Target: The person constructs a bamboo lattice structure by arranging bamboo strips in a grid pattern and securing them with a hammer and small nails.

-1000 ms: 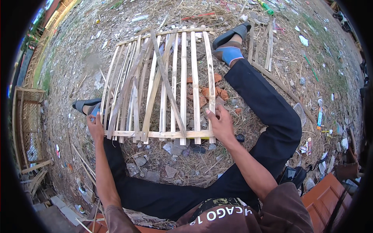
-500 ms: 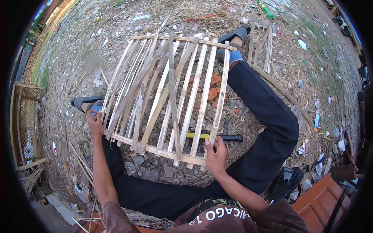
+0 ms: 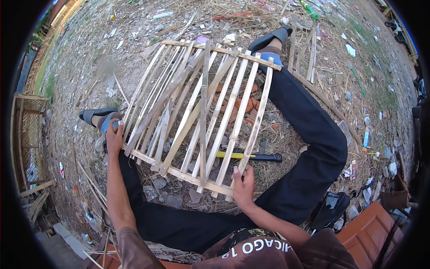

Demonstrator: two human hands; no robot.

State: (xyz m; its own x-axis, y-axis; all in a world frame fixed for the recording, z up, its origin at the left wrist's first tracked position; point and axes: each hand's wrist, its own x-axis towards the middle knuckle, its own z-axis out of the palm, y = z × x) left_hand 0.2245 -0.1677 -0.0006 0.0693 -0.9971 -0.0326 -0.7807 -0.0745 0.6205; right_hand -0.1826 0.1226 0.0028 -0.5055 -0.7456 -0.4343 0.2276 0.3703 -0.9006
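Observation:
A slatted bamboo panel (image 3: 240, 99), made of pale strips joined by two cross strips, lies tilted across the space between my legs. My left hand (image 3: 114, 136) pinches its near left corner. Down at the near right corner, my right hand (image 3: 243, 184) grips the end of the outermost slat, thumb on top. A greyish loose-looking strip (image 3: 203, 114) runs over the slats, and another weathered strip (image 3: 166, 96) crosses them diagonally. Partly under the panel, a yellow and black tool handle (image 3: 262, 157) rests on the ground; its head cannot be made out.
My dark-trousered legs (image 3: 309, 121) flank the panel, sandalled feet at its far right and left. Broken orange brick (image 3: 244, 107) shows beneath the slats. More wooden strips (image 3: 312, 58) lie beyond my right foot. A black bag (image 3: 330, 210) and brown wooden panel (image 3: 369, 233) sit at lower right.
The panel has turned slightly: its far edge shifted right, and its near right corner came a little left and toward me. My right hand moved with that corner; my left shifted slightly right.

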